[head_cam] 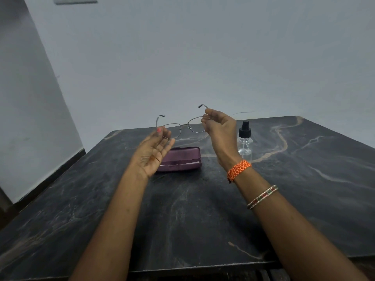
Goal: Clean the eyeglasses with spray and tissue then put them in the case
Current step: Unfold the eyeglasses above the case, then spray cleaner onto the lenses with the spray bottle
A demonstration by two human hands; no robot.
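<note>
Both hands hold the eyeglasses (pixel 183 126) raised above the table (pixel 203 209): my right hand (pixel 220 131) pinches one hinge, my left hand (pixel 155 152) steadies the other rim with loosely curled fingers. I judge spraying comes next; keep fingertips off the lenses and fetch the spray bottle (pixel 245 141) beside the case (pixel 180 159).

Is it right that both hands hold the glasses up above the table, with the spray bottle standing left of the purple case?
Not quite. In the head view the spray bottle stands right of the purple case, not left. Both hands, left hand and right hand, do hold the glasses above the table.
</note>
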